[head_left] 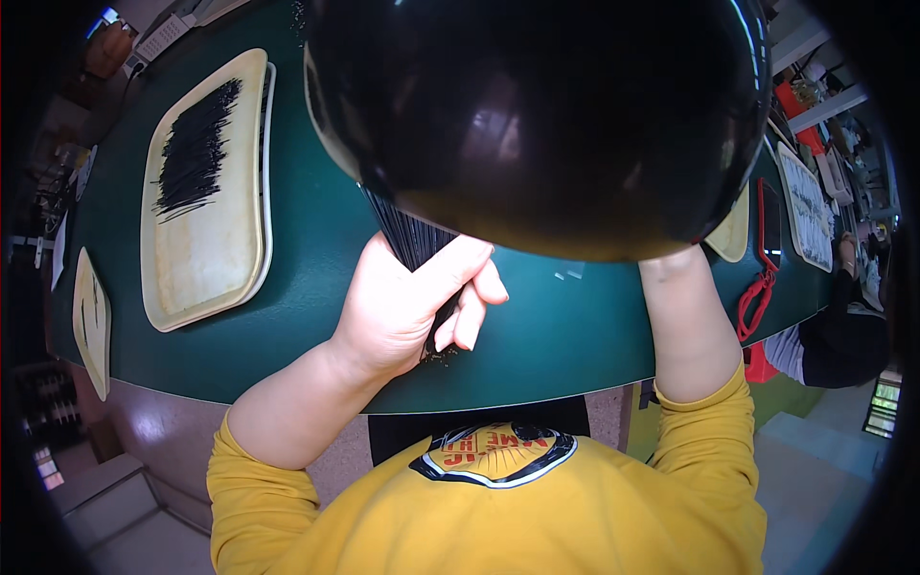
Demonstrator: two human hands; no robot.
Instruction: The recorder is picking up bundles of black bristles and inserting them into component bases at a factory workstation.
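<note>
The left hand (pixel 398 307) sits just below the centre of the view, its fingers (pixel 470 311) curled tight around a bundle of thin black sticks (pixel 412 235). The bundle rises out of the fist toward 12 o'clock and disappears behind a large glossy black bowl (pixel 537 115) that fills the upper middle of the picture. The lower ends of the sticks poke out under the fist, just above the dark green surface (pixel 316 240).

The right forearm climbs from 5 o'clock toward the bowl's lower rim at about 3 o'clock of centre; the right hand itself is hidden behind the bowl, so I cannot tell whether its fingers are wide, narrow or holding anything.

At 10 o'clock a cream tray (pixel 206 249) lies on the surface, well apart from the left hand, with a loose heap of black sticks (pixel 196 149) spread over its far half. A second cream tray (pixel 91 321) shows at 9 o'clock by the surface's edge. At 3 o'clock a red cord (pixel 755 302) lies looped on the surface beside another pale tray (pixel 733 235). Yellow sleeves cover both arms
</note>
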